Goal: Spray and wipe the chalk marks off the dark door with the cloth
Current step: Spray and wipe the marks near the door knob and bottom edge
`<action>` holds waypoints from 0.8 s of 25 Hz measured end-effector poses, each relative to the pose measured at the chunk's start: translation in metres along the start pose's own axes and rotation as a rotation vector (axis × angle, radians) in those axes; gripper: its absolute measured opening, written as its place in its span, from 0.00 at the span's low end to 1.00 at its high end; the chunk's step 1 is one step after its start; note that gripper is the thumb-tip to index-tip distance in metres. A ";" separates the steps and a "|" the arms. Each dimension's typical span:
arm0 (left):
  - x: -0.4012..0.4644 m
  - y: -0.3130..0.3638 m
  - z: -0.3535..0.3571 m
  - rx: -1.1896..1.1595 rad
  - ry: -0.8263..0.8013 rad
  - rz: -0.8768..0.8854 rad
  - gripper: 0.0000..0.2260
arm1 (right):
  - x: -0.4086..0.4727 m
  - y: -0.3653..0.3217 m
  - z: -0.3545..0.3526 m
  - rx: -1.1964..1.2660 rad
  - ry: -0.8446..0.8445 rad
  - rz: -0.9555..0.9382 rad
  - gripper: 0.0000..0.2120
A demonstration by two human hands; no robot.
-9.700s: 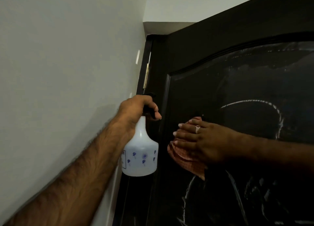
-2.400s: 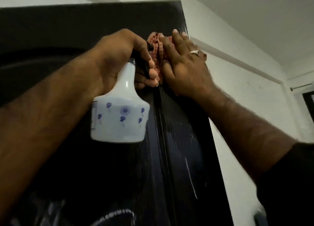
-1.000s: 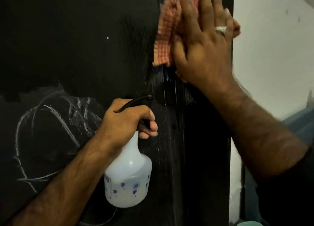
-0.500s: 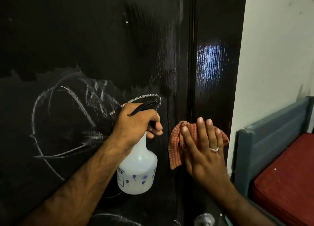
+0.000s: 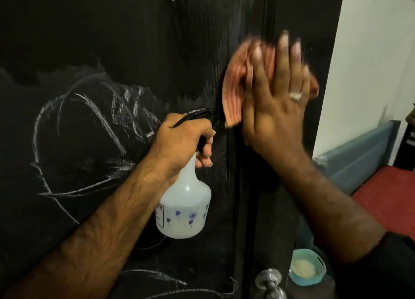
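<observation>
Nearest to me, my left hand is wrapped round the neck of a white translucent plastic spray bottle with small blue flower prints, its fingers curled on the black trigger head, and the bottle hangs upright just in front of the door. Beside it and a little higher, my right hand lies flat against the door with its fingers straight and spread, a pale ring on one of them, pressing a reddish-orange checked cloth onto the wood; the cloth shows to the left of the palm and peeks out at the right edge of the hand, and both hand and cloth are blurred. Low down, near my right forearm, a round silver metal door handle sticks out of the door, and just beside it sits a small light-blue plastic container with something pale inside. Behind the hands stands the dark, almost black wooden door, its panel carrying white chalk marks in loops and scribbles to the left of the bottle, with more chalk lines along the bottom. Farther right, past the door's edge, I see a white wall, a blue-grey bed frame and a red mattress.
</observation>
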State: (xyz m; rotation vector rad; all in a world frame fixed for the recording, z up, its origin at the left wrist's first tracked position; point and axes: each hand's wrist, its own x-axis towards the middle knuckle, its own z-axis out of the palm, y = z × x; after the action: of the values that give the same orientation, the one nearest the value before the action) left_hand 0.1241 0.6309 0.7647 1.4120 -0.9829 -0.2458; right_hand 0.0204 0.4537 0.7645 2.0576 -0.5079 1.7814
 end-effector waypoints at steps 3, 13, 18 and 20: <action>-0.012 -0.021 -0.021 -0.027 0.049 -0.001 0.08 | -0.119 -0.022 0.006 0.045 -0.144 -0.022 0.32; -0.070 -0.065 -0.108 0.020 0.251 -0.067 0.08 | 0.039 -0.114 0.026 0.053 0.022 -0.016 0.30; -0.097 -0.071 -0.166 0.045 0.365 -0.022 0.08 | -0.079 -0.155 0.039 0.172 -0.215 -0.398 0.31; -0.110 -0.077 -0.177 0.073 0.384 -0.053 0.11 | -0.136 -0.141 0.032 0.153 -0.303 -0.461 0.34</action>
State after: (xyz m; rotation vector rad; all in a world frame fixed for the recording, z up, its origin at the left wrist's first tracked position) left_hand 0.2111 0.8148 0.6742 1.4847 -0.6435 0.0247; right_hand 0.0994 0.5635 0.6199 2.3271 0.0367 1.2834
